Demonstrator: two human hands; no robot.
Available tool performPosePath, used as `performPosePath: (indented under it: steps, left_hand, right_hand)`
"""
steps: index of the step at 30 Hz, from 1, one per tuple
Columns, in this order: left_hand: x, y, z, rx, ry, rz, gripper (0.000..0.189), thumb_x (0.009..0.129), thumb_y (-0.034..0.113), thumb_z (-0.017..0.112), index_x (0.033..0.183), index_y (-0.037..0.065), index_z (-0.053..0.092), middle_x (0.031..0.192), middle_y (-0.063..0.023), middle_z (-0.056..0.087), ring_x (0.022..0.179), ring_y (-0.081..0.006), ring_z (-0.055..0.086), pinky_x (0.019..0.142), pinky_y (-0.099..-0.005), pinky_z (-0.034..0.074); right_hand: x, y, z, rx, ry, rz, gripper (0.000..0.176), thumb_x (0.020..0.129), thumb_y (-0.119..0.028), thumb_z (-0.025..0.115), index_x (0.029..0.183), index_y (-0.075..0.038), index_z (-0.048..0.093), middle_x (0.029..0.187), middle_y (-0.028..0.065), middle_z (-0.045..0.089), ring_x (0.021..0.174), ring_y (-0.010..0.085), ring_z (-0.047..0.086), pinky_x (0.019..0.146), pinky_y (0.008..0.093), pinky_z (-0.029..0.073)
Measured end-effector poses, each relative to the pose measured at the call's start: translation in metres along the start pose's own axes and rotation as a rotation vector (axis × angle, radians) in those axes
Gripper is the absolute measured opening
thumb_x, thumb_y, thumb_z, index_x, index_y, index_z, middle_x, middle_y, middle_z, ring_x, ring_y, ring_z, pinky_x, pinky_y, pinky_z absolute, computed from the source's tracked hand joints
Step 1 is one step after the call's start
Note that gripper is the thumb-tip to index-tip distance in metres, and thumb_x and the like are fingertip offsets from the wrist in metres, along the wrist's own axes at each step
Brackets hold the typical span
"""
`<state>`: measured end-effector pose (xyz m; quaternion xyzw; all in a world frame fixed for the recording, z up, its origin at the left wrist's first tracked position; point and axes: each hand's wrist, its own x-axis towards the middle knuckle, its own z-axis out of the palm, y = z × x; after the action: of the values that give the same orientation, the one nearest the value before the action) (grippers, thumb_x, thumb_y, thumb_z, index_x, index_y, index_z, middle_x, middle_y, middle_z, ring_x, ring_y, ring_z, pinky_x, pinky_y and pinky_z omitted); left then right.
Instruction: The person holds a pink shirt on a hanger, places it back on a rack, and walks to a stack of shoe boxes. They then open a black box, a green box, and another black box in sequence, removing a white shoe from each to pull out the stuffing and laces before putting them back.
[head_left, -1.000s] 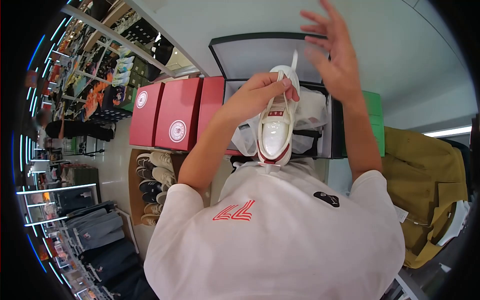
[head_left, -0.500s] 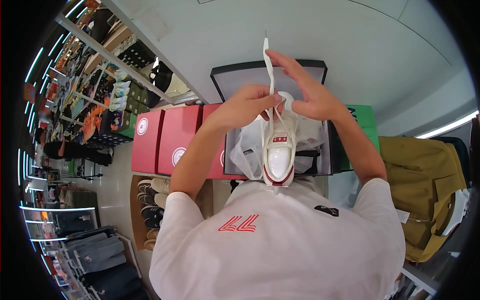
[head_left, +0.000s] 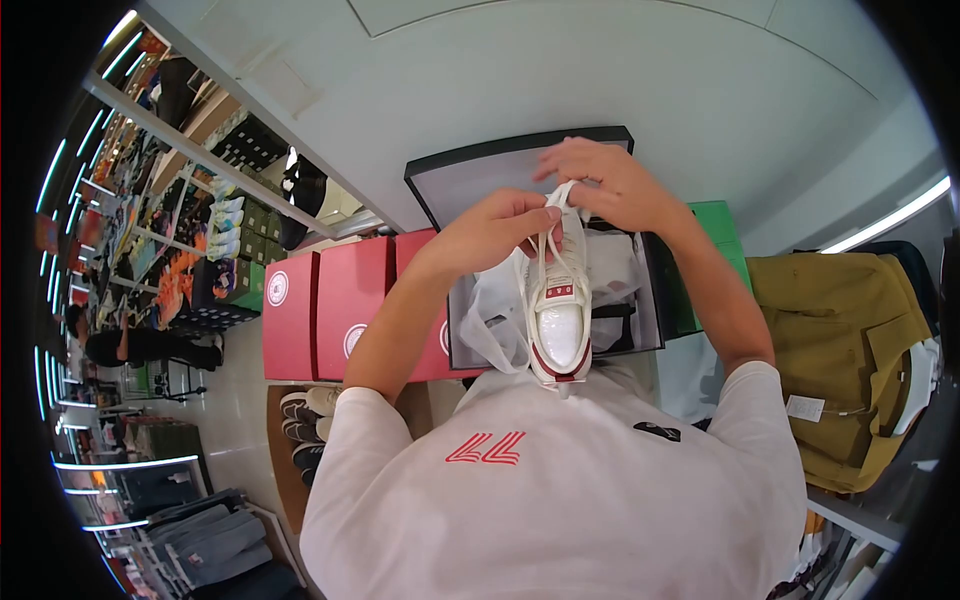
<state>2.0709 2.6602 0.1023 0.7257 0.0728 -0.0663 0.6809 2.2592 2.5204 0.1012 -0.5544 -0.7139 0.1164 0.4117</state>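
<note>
A cream sneaker (head_left: 562,330) with dark red trim stands over an open shoe box (head_left: 655,300), its heel towards my white shirt. At the lacing, my left hand (head_left: 508,228) is closed, thumb and fingers pinching the white shoelace (head_left: 566,192) over the tongue. The lace arcs up from there to my right hand (head_left: 612,185), whose thumb side is closed on it while other fingers reach out to the left, slightly blurred. White tissue paper (head_left: 490,315) fills the box's left side, beside the shoe.
Red shoe boxes (head_left: 350,300) stand left of the open box, and a green box (head_left: 715,240) on its right. An olive jacket (head_left: 835,370) hangs at right. Several shoes (head_left: 300,410) lie lower left. A person in black (head_left: 140,347) stands among the shelves far left.
The lace, earlier stretched upright above the shoe, now bends over in a loop towards my right hand. My right hand has come lower, its fingers nearer the lace. The view has shifted slightly.
</note>
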Motion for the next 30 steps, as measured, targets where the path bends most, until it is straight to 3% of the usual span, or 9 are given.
performPosePath:
  steps: [1, 3, 5, 7, 10, 16, 23, 25, 30]
  left_hand:
    - [0.001, 0.000, 0.000, 0.016, -0.010, 0.029, 0.023, 0.104, 0.024, 0.057, 0.109, 0.004, 0.067, 0.100, -0.0047, 0.069, 0.089, -0.0133, 0.065, 0.083, -0.0308, 0.052]
    - [-0.002, 0.003, 0.007, 0.167, 0.144, 0.136, 0.016, 0.099, 0.018, 0.061, 0.107, 0.006, 0.068, 0.103, -0.0063, 0.068, 0.092, -0.0156, 0.064, 0.084, -0.0313, 0.052]
    - [-0.002, 0.007, 0.011, 0.311, 0.302, 0.242, 0.013, 0.093, 0.012, 0.066, 0.105, 0.008, 0.069, 0.106, -0.0079, 0.068, 0.094, -0.0180, 0.064, 0.085, -0.0318, 0.052]
    - [-0.001, 0.009, 0.011, 1.007, 0.326, 0.765, 0.027, 0.076, 0.001, 0.070, 0.102, 0.010, 0.069, 0.107, -0.0093, 0.064, 0.101, -0.0244, 0.063, 0.092, -0.0389, 0.050]
    - [0.000, 0.012, 0.023, 1.227, 0.199, 1.045, 0.028, 0.068, 0.000, 0.069, 0.093, 0.011, 0.069, 0.102, -0.0075, 0.061, 0.104, -0.0298, 0.061, 0.097, -0.0453, 0.047]
    - [-0.006, 0.005, 0.008, 1.103, 0.007, 0.987, 0.013, 0.064, 0.006, 0.066, 0.069, 0.006, 0.054, 0.080, -0.0061, 0.055, 0.092, -0.0273, 0.060, 0.088, -0.0437, 0.047]
    - [0.001, -0.034, 0.006, 0.355, -0.010, 0.592, 0.010, 0.068, 0.004, 0.058, 0.067, 0.001, 0.048, 0.067, -0.0035, 0.047, 0.069, -0.0196, 0.044, 0.060, -0.0342, 0.037]
    - [-0.002, -0.030, 0.011, 0.057, -0.004, 0.197, 0.013, 0.075, 0.005, 0.056, 0.067, 0.002, 0.047, 0.070, 0.0009, 0.049, 0.070, -0.0099, 0.043, 0.059, -0.0294, 0.035]
    - [-0.004, -0.008, 0.023, 0.204, -0.042, 0.062, 0.015, 0.088, 0.010, 0.058, 0.076, 0.002, 0.052, 0.075, 0.0026, 0.053, 0.071, -0.0054, 0.043, 0.059, -0.0257, 0.035]
  right_hand:
    - [-0.003, 0.005, -0.004, -0.005, 0.008, 0.009, 0.017, 0.082, -0.013, 0.059, 0.090, 0.001, 0.065, 0.110, 0.0145, 0.071, 0.115, 0.0303, 0.061, 0.100, 0.0432, 0.048]
    - [-0.007, 0.005, -0.010, 0.324, -0.043, 0.366, 0.020, 0.084, -0.015, 0.053, 0.081, 0.003, 0.059, 0.070, 0.0084, 0.061, 0.072, 0.0198, 0.060, 0.072, 0.0351, 0.049]
    - [-0.009, 0.007, -0.007, 0.388, -0.032, 0.375, 0.019, 0.084, -0.015, 0.052, 0.077, 0.002, 0.056, 0.064, 0.0054, 0.051, 0.063, 0.0154, 0.050, 0.062, 0.0322, 0.042]
    - [-0.008, 0.005, -0.002, 0.455, -0.024, 0.378, 0.019, 0.084, -0.014, 0.050, 0.073, 0.001, 0.053, 0.058, 0.0024, 0.041, 0.054, 0.0110, 0.040, 0.053, 0.0293, 0.035]
    - [-0.003, -0.007, -0.006, 0.701, 0.017, 0.696, 0.020, 0.085, -0.013, 0.050, 0.067, -0.004, 0.047, 0.059, -0.0018, 0.035, 0.051, 0.0083, 0.031, 0.048, 0.0265, 0.029]
    - [-0.007, 0.019, -0.015, 0.835, -0.330, 0.639, 0.022, 0.088, -0.015, 0.054, 0.069, -0.009, 0.044, 0.058, -0.0058, 0.031, 0.048, 0.0064, 0.025, 0.044, 0.0265, 0.021]
    - [-0.040, 0.016, 0.009, 0.729, -0.353, 0.790, 0.034, 0.101, -0.026, 0.059, 0.073, -0.010, 0.050, 0.061, -0.0067, 0.036, 0.053, 0.0057, 0.028, 0.048, 0.0254, 0.024]
    - [-0.052, 0.017, 0.011, 0.720, -0.263, 0.799, 0.033, 0.101, -0.027, 0.058, 0.074, -0.010, 0.051, 0.063, -0.0073, 0.037, 0.053, 0.0053, 0.028, 0.049, 0.0258, 0.024]
    - [-0.059, -0.020, 0.014, 0.616, -0.136, 0.793, 0.031, 0.102, -0.026, 0.058, 0.076, -0.009, 0.053, 0.064, -0.0071, 0.040, 0.056, 0.0056, 0.031, 0.050, 0.0255, 0.026]
